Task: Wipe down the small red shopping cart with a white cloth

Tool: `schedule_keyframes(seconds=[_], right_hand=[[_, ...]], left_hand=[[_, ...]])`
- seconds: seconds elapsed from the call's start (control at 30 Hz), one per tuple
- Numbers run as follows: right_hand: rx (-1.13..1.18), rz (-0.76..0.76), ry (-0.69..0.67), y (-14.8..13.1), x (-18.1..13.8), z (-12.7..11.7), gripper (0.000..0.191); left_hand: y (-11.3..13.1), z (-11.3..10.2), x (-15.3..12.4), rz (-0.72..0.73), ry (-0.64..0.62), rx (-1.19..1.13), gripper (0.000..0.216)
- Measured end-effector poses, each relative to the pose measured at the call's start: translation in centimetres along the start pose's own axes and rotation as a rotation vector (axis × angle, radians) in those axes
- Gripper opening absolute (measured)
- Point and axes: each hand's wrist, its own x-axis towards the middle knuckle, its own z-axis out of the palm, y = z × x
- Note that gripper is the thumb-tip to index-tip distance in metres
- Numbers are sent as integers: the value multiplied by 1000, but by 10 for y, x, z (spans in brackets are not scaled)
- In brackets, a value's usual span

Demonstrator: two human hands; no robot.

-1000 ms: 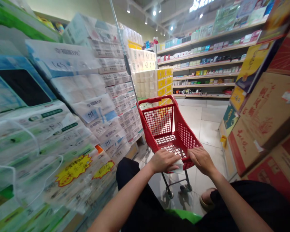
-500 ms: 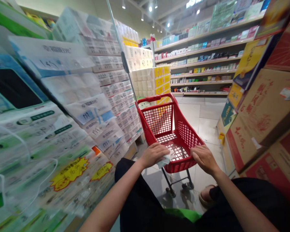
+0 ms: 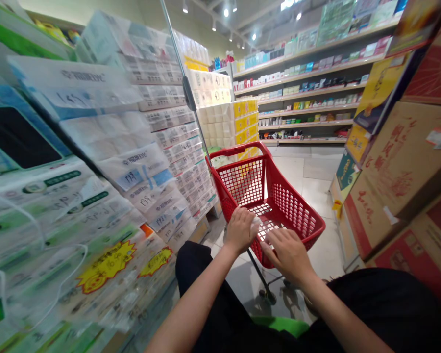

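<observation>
A red plastic shopping cart (image 3: 318,226) with a lattice basket stands before my knees. My left hand (image 3: 239,233) is closed around a crumpled white cloth or tissue (image 3: 256,224) at the basket's near left edge; most of it is hidden under the fingers. Beside it, my right hand (image 3: 287,254) is over the near rim, palm down, with its fingers stretched forward and thumb apart. Nothing shows in that hand. Whether it touches the rim I cannot tell. The cart's handle (image 3: 238,150) is on the far side.
Stacked white tissue packs (image 3: 139,171) with yellow price tags (image 3: 106,267) line the left. A metal pole (image 3: 176,54) rises beside them. Cardboard boxes (image 3: 411,162) are piled on the right. Stocked shelves (image 3: 301,95) stand beyond the tiled floor (image 3: 294,169).
My right hand has let go of the basket's near right corner and moved left, its fingers opening. My left hand has shifted slightly up with the white cloth. The cart has turned a little.
</observation>
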Motion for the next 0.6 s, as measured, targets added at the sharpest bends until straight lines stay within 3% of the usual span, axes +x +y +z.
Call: schedule_keyframes(seconds=[0.13,0.3,0.5,0.6], right_hand=[[-29,-23,20,-13,-16,8,30],[-21,-83,-4,14,-35,5,29],[-27,-35,-12,17,-30,7,27],[-26,-31,6,16,-24,12,28]], left_hand=[[11,-1,-7,86,-42,-31,27],[-22,-9,2,327,-175,-43,33],[-87,-17,31,90,-105,103,35],[-98,-15,36,-49,-31,130,35]])
